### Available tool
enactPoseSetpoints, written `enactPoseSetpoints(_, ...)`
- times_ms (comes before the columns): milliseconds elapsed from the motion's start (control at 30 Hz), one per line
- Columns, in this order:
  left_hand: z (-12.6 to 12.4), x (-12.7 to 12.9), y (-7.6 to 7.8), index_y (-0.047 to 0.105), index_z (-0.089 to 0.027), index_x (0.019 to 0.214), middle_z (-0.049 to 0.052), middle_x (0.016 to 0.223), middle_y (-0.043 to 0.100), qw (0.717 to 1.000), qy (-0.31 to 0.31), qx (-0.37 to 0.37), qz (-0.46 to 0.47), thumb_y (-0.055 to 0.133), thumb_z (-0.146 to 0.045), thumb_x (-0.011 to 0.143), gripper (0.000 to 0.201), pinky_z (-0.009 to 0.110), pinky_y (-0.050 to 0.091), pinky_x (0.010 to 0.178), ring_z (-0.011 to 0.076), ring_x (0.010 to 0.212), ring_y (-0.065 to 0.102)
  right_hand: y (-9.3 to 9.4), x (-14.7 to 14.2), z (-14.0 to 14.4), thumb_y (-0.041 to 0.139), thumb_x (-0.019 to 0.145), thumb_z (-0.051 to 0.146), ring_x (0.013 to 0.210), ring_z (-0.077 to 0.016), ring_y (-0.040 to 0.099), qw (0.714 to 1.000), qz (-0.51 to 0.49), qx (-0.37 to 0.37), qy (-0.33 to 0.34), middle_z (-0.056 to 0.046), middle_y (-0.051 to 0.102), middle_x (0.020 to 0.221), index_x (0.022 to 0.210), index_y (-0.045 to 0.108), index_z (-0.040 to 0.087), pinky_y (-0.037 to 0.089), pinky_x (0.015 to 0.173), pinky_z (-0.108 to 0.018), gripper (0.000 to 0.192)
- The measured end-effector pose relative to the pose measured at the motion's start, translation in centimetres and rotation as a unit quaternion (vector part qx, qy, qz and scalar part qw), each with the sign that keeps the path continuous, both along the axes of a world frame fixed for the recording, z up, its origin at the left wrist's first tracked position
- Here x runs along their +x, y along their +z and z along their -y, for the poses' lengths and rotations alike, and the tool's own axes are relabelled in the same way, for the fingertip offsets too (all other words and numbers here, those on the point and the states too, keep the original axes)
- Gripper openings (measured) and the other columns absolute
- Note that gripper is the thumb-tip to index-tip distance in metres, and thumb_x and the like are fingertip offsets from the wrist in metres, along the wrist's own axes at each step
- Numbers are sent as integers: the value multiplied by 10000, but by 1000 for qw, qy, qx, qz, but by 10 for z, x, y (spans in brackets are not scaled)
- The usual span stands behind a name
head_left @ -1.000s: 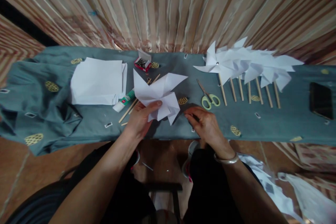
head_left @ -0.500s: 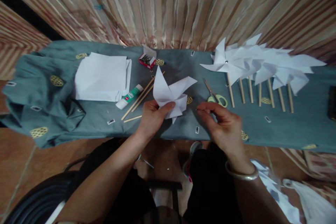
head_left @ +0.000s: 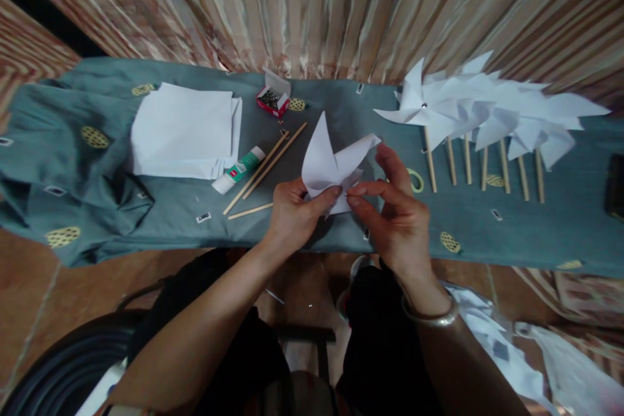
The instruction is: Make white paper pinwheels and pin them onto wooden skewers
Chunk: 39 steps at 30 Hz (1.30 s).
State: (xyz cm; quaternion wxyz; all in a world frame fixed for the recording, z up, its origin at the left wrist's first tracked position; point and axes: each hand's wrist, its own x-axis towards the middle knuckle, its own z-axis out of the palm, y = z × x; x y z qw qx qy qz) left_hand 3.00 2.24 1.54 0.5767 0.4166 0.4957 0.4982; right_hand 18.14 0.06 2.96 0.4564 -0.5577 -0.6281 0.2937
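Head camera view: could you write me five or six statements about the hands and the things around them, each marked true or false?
1. The left hand holds a paper pinwheel. True.
2. The right hand is well away from that pinwheel. False: its fingers are right at the paper.
3. A glue stick lies between the paper stack and loose wooden sticks. True.
4. The red box is closed. False: its lid stands open.
5. Several pinwheels on sticks lie to the right of both hands. True.
6. The scissors are in full view. False: the right hand hides most of them.
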Motion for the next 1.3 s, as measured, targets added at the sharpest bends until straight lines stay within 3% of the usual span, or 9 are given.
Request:
enactPoseSetpoints(167,2,1,-3,757,-162,704,12,682,718,1000,3,-10,23,791,-303,669,149,265,509,658,171,664,641,-3,2,-3,666,859,223,1429,-275,387,1000,-17,-17,17,-31,514,1443,866,703,261,413,1121,-506,53)
enactPoseSetpoints(433,3,3,-6,737,-161,671,1,649,698,999,2,-4,39,783,-294,674,141,267,512,676,158,652,630,-7,2,-4,670,841,224,1409,-272,418,995,-82,-52,23,-22,498,1463,866,697,265,329,1176,-543,56)
enactPoseSetpoints(767,3,3,-5,755,-173,695,11,686,717,1000,7,1,23,796,-310,663,147,272,510,677,170,667,638,-14,1,-4,661,843,251,1322,-262,508,991,-105,-79,22,-38,535,1414,867,672,258,403,1127,-509,28)
enactPoseSetpoints(967,3,1,-3,744,-171,676,8,668,706,1000,4,-2,-2,792,-316,659,154,267,505,663,169,658,629,-19,2,-4,613,884,291,1198,-251,591,995,-58,-78,32,-69,623,1244,952,664,264,525,980,-441,89)
enactPoseSetpoints(1300,4,2,-4,747,-161,689,4,665,702,1000,4,0,18,776,-299,670,142,251,489,628,152,627,611,-14,-5,-2,613,861,280,1182,-243,596,988,-117,-96,30,-64,572,1297,875,607,261,518,987,-437,24)
